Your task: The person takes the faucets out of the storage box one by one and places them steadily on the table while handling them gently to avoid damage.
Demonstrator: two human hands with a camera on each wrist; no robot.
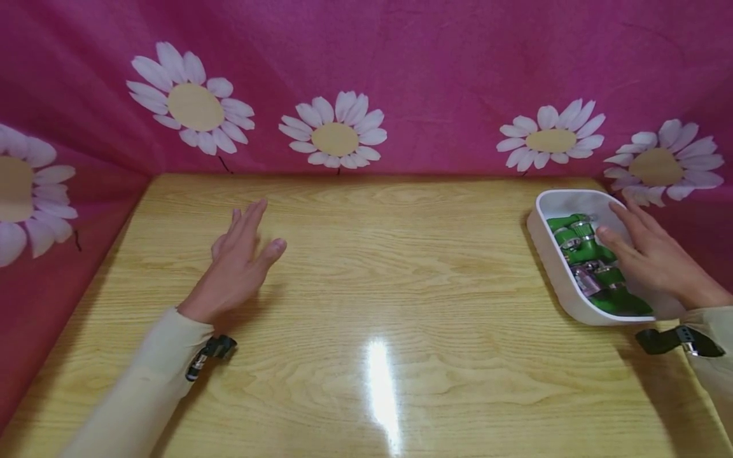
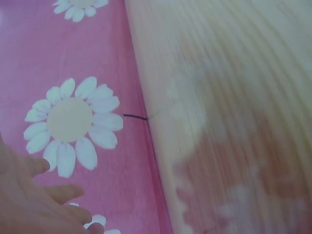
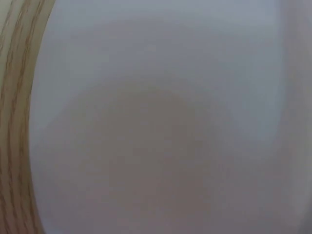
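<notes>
In the head view a white tub (image 1: 552,267) stands on the right of the wooden table. Inside lie several green pieces with silver metal collars (image 1: 584,254), whose kind I cannot tell, and a purplish metallic part (image 1: 586,280). My right hand (image 1: 658,261) is at the tub's right side with fingers extended, partly covering its rim and contents; whether it touches the rim cannot be told. The right wrist view shows only a blurred white surface of the tub (image 3: 156,58). My left hand (image 1: 235,267) hovers over the table's left part, fingers spread and holding nothing.
The wooden table (image 1: 401,267) carries a bright light reflection near its front. A pink cloth with white daisies (image 1: 435,83) hangs along the back and left edges. Each sleeve bears a black wrist device (image 1: 212,356).
</notes>
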